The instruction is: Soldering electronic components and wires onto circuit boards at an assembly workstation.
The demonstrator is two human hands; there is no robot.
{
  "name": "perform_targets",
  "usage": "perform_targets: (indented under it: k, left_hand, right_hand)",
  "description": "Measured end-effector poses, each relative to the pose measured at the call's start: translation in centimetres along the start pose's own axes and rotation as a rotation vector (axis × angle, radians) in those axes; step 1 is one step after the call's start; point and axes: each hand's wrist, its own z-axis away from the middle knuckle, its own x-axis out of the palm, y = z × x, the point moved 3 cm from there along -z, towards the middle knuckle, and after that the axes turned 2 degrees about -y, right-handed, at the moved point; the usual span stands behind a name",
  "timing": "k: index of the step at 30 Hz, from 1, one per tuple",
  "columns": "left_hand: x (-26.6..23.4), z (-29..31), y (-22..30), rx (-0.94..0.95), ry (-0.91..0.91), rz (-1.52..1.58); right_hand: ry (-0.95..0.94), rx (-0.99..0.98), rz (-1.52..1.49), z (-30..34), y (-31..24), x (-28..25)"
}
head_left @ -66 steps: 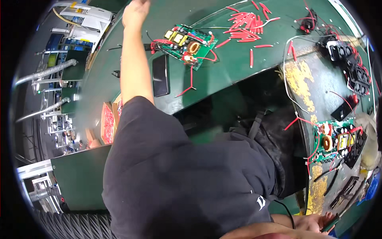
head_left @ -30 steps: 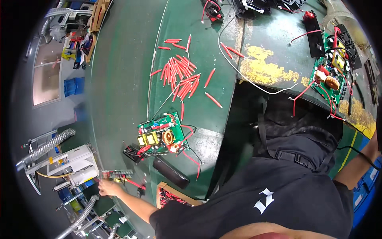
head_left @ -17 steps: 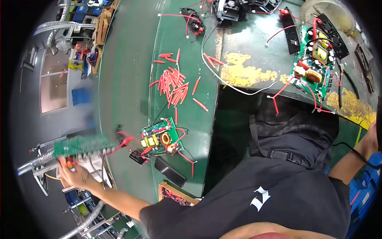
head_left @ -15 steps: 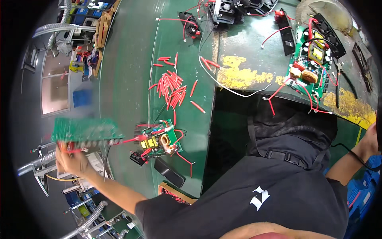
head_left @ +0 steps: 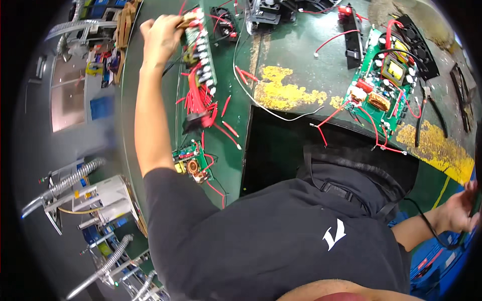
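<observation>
Green rectangular circuit board [head_left: 207, 60] hangs over slim red tubes [head_left: 230, 129]; fingers of the left hand [head_left: 165, 37] grip its far end. Whether the right hand [head_left: 457, 209] grips anything, I cannot tell.

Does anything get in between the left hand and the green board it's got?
No, nothing visible does. The bare left hand grips the upper end of the green circuit board with white-topped round parts. The pile of thin, straight red wires shows by the board's lower end, not between hand and board.
</observation>
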Motion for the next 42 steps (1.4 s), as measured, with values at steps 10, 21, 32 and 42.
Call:
perform_targets:
  k: [10, 21, 32, 42]
  left_hand:
    - [2.1, 3.4, -3.5, -0.412, -0.007, 0.450]
    - [0.8, 25.5, 6.7, -0.903, -0.372, 0.871]
    - [-1.2, 23.4, 7.1, -0.803, -0.438, 0.633]
    - [-10.4, 32.0, 1.6, -1.096, 0.153, 0.449]
  right_hand:
    - [0.006, 0.101, 0.060, -5.5, 4.8, -6.9]
    - [-0.143, 0.140, 0.004, -5.0, 8.6, -3.7]
    - [-0.133, 0.210, -0.107, -3.2, 7.8, -3.9]
    - [-0.121, 0.220, -0.058, -2.1, 7.6, -3.1]
